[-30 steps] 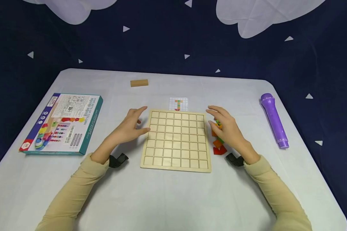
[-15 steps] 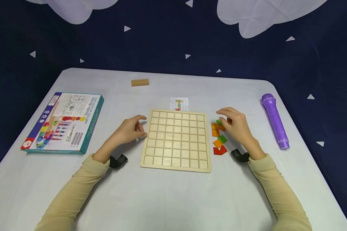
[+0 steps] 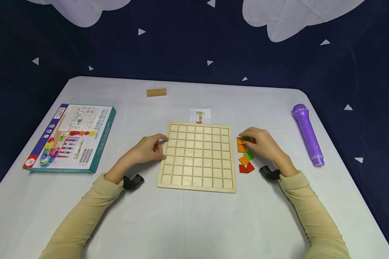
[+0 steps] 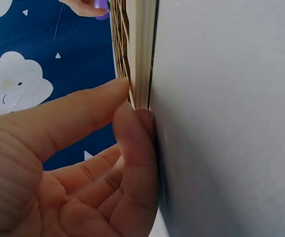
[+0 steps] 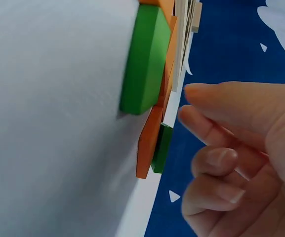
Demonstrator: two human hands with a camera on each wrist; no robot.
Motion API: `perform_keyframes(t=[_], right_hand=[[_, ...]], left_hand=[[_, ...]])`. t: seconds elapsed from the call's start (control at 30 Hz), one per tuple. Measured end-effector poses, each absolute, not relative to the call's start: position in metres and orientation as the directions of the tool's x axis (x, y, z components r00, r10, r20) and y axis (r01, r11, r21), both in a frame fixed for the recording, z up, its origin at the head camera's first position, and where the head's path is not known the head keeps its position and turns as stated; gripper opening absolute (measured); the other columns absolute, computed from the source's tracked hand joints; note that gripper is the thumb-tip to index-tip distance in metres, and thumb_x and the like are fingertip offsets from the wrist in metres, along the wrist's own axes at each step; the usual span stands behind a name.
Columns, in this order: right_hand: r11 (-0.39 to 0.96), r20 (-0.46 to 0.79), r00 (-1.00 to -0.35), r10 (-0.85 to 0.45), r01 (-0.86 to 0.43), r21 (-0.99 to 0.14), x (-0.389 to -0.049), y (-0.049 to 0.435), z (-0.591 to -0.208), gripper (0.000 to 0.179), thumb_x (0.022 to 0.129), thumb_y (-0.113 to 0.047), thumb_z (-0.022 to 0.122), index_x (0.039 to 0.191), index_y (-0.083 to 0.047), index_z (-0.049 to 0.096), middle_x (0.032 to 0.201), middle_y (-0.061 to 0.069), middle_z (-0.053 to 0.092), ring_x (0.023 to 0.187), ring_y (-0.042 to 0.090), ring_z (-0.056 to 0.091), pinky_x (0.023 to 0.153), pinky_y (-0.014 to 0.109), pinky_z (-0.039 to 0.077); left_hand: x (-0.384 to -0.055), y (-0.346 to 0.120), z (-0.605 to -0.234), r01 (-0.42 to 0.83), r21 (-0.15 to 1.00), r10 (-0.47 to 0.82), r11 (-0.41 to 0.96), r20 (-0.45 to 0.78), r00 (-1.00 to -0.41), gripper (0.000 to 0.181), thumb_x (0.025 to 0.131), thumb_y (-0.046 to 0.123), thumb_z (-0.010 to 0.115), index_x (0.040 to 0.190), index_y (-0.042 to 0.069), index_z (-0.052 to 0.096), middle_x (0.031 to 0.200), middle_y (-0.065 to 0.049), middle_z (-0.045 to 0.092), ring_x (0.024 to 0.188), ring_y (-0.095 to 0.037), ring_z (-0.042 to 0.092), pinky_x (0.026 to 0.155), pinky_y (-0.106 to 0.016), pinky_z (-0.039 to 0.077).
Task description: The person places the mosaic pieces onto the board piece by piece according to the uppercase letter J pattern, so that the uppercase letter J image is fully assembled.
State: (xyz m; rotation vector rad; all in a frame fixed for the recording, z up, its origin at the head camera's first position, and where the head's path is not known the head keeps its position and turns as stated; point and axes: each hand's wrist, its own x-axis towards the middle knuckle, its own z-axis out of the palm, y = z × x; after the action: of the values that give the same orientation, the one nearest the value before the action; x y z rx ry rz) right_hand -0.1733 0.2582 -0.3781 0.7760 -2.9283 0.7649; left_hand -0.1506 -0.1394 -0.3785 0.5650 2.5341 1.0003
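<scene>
A square wooden board (image 3: 196, 157) with a grid of recesses lies in the middle of the table. My left hand (image 3: 144, 149) is at its left edge; in the left wrist view, thumb and curled fingers pinch the board's rim (image 4: 143, 54). My right hand (image 3: 262, 144) hovers over the far end of a small group of tiles right of the board. Orange tiles (image 3: 241, 148), green tiles (image 3: 249, 155) and red tiles (image 3: 244, 169) lie there, partly hidden by the fingers. The right wrist view shows nothing between thumb and index finger, with a green tile (image 5: 144, 59) nearby.
Behind the board lies a small card (image 3: 207, 117) printed with a coloured grid pattern. A flat wooden block (image 3: 156, 92) is farther back. On the left is a toy box (image 3: 71, 138), on the right a purple cylinder (image 3: 308, 135). A dark curtain (image 3: 181, 46) hangs behind the table.
My left hand has closed in on the board's left edge and now pinches it. My right hand first shifted right and drew its fingers together, then lowered over the far tiles.
</scene>
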Motion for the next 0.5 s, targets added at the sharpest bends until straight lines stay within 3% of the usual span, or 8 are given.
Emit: perform_keyframes(t=[0.5], right_hand=[[0.773,0.046,-0.871,-0.489,-0.458,-0.438,-0.1788,0.2669,-0.3843,0.028,0.085,-0.005,0.065,0.112,0.003,0.065,0.106,0.015,0.064,0.090,0.024,0.058,0.080,0.039,0.050]], left_hand=[[-0.1487,-0.1370,-0.3771,0.211,0.699,0.460,0.683,-0.188,-0.868,0.058,0.079,0.007,0.072,0.130,-0.003,0.046,0.077,-0.007,0.061,0.059,-0.011,0.053,0.058,-0.024,0.045]])
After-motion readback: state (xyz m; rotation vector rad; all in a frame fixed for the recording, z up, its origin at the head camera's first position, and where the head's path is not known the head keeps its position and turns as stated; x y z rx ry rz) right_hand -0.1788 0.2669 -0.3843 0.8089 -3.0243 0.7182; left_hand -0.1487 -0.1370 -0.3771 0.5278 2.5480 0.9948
